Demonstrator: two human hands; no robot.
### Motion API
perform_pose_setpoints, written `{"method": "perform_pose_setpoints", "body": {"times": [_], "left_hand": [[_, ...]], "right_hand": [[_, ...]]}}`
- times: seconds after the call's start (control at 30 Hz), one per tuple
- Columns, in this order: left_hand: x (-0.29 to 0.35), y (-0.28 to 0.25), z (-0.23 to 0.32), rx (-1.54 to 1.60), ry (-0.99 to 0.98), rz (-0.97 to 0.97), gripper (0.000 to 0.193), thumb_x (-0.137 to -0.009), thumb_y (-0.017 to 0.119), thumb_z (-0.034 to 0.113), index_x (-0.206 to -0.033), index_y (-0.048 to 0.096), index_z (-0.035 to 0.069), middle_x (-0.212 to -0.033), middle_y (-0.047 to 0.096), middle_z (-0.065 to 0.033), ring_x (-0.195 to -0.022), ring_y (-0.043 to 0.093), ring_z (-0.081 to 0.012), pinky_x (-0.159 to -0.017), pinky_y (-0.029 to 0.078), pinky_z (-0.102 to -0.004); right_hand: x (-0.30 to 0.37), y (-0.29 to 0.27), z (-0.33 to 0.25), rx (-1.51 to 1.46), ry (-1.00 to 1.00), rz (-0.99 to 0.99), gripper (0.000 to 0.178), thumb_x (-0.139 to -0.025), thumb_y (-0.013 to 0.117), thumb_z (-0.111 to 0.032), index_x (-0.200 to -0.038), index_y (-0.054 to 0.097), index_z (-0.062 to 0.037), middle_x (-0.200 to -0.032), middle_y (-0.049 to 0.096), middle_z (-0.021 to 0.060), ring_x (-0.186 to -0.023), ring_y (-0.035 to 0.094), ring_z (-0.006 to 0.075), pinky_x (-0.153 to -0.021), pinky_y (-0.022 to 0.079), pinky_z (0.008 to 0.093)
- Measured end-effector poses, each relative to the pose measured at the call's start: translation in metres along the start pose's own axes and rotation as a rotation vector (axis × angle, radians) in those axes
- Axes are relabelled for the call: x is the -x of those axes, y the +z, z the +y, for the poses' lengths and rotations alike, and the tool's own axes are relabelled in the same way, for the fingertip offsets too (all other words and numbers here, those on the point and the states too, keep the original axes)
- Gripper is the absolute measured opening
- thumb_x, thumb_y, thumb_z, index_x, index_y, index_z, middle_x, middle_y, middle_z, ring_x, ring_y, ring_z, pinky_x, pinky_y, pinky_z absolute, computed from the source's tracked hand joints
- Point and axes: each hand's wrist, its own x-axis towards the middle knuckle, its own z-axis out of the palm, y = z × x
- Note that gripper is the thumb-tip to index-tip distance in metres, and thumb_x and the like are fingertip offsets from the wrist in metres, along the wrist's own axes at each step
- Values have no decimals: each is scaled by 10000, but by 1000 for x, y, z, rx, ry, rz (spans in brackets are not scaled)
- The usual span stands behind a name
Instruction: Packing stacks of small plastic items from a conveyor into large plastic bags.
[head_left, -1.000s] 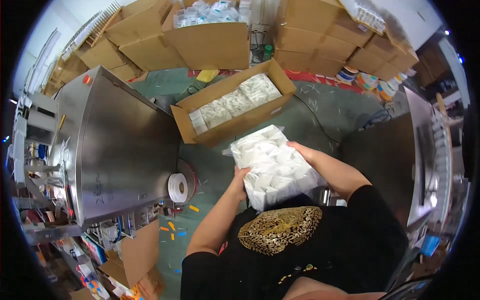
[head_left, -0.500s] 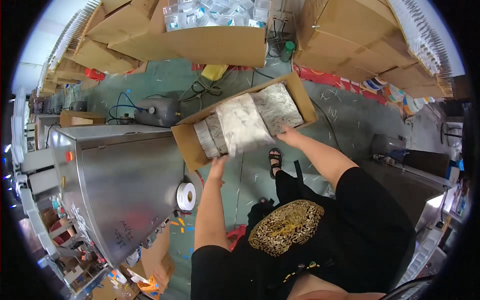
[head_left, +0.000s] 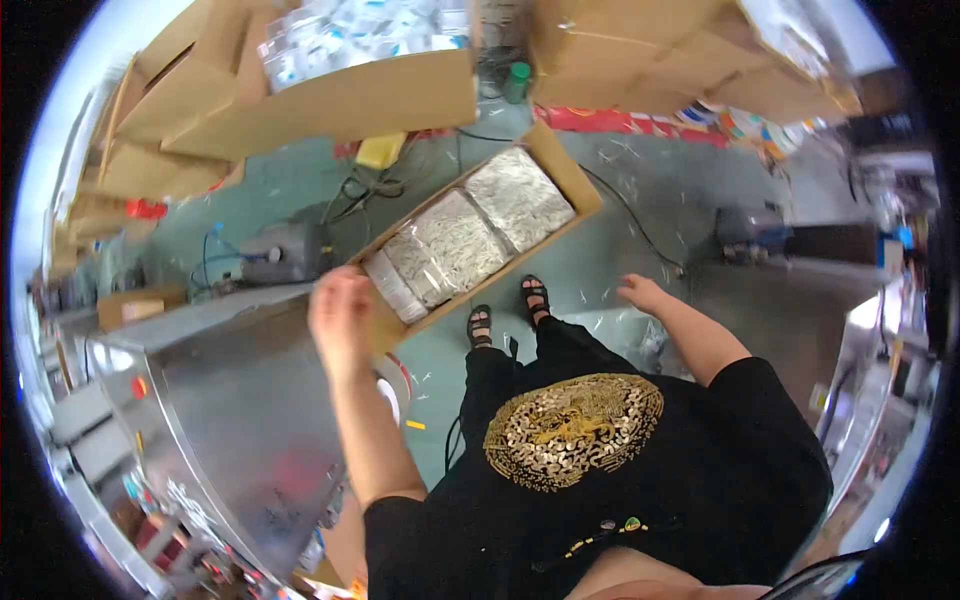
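A long open cardboard box [head_left: 570, 172] lies slantwise in front of me. Clear plastic bags full of small silvery-white pieces fill it: one bag [head_left: 520, 198] at the far right end, another bag [head_left: 455, 243] in the middle. At the left end sits a narrower clear-wrapped bundle [head_left: 394, 286]. My left hand [head_left: 341, 305] is at the box's left end, blurred, so its grip is unclear. Off to the right of the box, my right hand [head_left: 645, 293] hangs over the floor with nothing in it, fingers loosely apart.
A metal cabinet [head_left: 240, 400] stands close on my left. Beyond the box are a large carton [head_left: 380, 98] of clear plastic cases, a yellow object [head_left: 381, 151] and loose cables. Stacked cartons [head_left: 640, 60] stand at the back right. A grey tank [head_left: 283, 252] lies left.
The middle bag, earlier raised at the box's near edge, now lies down inside the box. My right hand has left the box toward the right; my left hand has moved left and up.
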Motion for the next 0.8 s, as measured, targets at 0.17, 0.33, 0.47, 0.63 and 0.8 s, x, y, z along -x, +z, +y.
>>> {"method": "perform_pose_setpoints", "body": {"times": [0.17, 0.33, 0.47, 0.63, 0.8], "left_hand": [[-4, 23, 135, 45, 880, -456, 269, -877, 472, 265, -878, 567, 13, -735, 540, -54, -658, 477, -156, -590, 370, -290], [50, 50, 203, 374, 1502, -816, 212, -788, 528, 316, -775, 580, 111, -738, 559, -15, -600, 478, -181, -549, 360, -347], [89, 115, 235, 723, 1634, -1002, 250, -955, 274, 330, -838, 385, 139, -663, 392, 10, -532, 390, -120, -509, 310, -271], [187, 172, 235, 1030, 1456, -1152, 231, -944, 305, 319, -838, 394, 134, -650, 393, 11, -520, 394, -129, -492, 287, -272], [265, 215, 186, 955, 1551, -1572, 312, -873, 444, 392, -853, 519, 90, -690, 523, -47, -536, 442, -174, -490, 292, -328]], "right_hand": [[80, 71, -33, -273, 116, 105, 531, -783, 579, -391, -1180, 504, -46, -1044, 604, 163, -973, 574, 297, -827, 446, 352], [166, 139, -35, -222, 274, -71, 557, -771, 571, -426, -1200, 501, -77, -1087, 591, 145, -1001, 563, 295, -846, 441, 373], [223, 150, -29, -336, 394, 89, 561, -780, 557, -431, -1208, 489, -76, -1093, 585, 151, -993, 562, 292, -843, 438, 365], [279, 146, -2, -591, 408, 529, 490, -796, 569, -383, -1175, 519, -77, -1110, 579, 152, -969, 575, 298, -841, 449, 365], [374, 112, 27, -702, 395, 1068, 357, -801, 566, -315, -1068, 575, -78, -980, 609, 148, -918, 579, 310, -794, 461, 375]]}}
